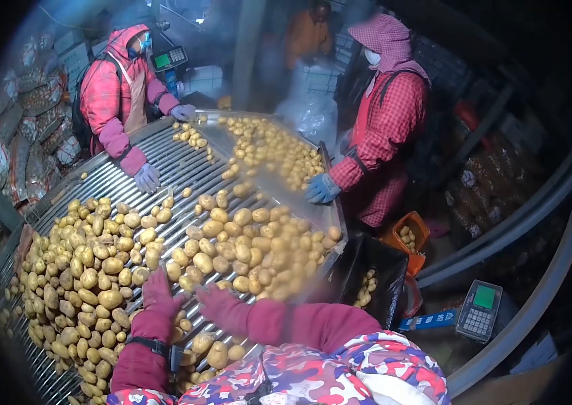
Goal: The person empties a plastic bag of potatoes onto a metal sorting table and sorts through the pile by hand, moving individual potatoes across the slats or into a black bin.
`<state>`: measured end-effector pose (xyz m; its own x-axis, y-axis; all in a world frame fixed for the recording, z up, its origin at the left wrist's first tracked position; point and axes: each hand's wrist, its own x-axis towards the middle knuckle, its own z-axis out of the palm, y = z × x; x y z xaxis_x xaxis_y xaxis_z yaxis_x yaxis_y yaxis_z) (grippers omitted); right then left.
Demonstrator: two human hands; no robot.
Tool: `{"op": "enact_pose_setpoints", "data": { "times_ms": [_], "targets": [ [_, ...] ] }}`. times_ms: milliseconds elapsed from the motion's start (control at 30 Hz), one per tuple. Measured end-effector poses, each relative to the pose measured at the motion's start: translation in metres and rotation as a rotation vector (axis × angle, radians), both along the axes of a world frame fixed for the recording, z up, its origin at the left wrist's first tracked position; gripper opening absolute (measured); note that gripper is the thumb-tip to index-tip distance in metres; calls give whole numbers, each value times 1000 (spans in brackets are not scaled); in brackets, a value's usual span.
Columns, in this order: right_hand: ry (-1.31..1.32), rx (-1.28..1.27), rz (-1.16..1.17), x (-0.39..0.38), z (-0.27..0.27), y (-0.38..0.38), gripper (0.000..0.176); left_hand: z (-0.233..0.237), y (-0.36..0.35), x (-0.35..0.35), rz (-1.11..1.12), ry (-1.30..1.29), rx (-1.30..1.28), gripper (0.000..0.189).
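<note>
Both my hands wear dark pink gloves over a slatted metal sorting table [185, 177]. My left hand [158, 291] lies among the potatoes beside the large heap [83, 283], its fingers spread and touching potatoes. To its right, my right hand [220, 307] reaches in from the right with fingers apart, next to the middle group of potatoes [252, 243]. Neither hand holds a potato that I can see. Several larger potatoes [217, 354] lie below my hands, near my jacket. Haze blurs the potatoes on the right of the middle group.
Two co-workers [114, 94] [394, 121] in pink stand across the table, gloved hands at its surface. Another person [308, 34] stands behind. A black-lined container [370, 277], an orange basket [410, 236] and a scale display [479, 310] are at the right. Filled sacks [36, 128] stand left.
</note>
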<state>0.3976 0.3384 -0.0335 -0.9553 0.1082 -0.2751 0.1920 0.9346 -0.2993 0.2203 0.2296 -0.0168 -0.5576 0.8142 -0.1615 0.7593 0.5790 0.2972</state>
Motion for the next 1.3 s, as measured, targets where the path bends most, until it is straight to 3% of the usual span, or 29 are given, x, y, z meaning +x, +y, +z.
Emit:
{"op": "enact_pose_setpoints", "data": {
  "times_ms": [67,100,200,300,433,533,600,667,733,767,833,900,1000,1067,1100,1167,1200,1233,1300],
  "targets": [
    [-14,66,99,2,8,9,56,1,0,-1,9,4,-9,118],
    [57,-48,34,15,33,11,50,-3,0,-1,13,19,-11,117],
    [223,-113,17,32,31,15,45,-7,0,0,16,55,-10,116],
    [331,-264,-50,43,22,25,52,-12,-2,-2,9,77,6,114],
    [480,-826,-339,75,33,33,65,-6,-1,1,23,21,35,114],
    [731,-1156,-692,110,62,39,58,-12,-4,1,17,16,76,114],
    [948,-854,-739,142,47,69,57,-29,-5,-8,-41,81,136,115],
    [1244,-702,-820,185,76,94,52,-24,-5,-2,-31,106,155,115],
    [1471,-654,-983,234,113,120,43,-41,-5,-15,-22,143,66,114],
    [1712,-706,-949,253,137,132,55,-43,-5,-15,-4,153,33,114],
    [1888,-222,-798,306,188,172,45,-38,0,-14,31,124,-27,114],
    [1974,-38,-881,365,203,224,41,-37,1,-12,34,119,-13,115],
    [1850,-30,-1300,461,148,313,36,-34,-2,-10,37,100,-10,115],
    [1609,70,-1405,489,88,326,33,-29,-1,-5,73,63,10,115],
    [1460,180,-1376,484,58,319,31,-32,-1,-2,109,100,5,116],
    [1212,458,-1093,451,-4,288,28,-30,0,-2,128,64,56,116],
    [1177,439,-992,421,-28,266,27,-24,1,1,142,66,70,116],
    [1181,320,-928,388,-53,246,25,-21,3,11,142,50,91,117],
    [1206,-301,-1047,305,-64,195,28,-21,6,19,81,52,133,120]
  ]
}}
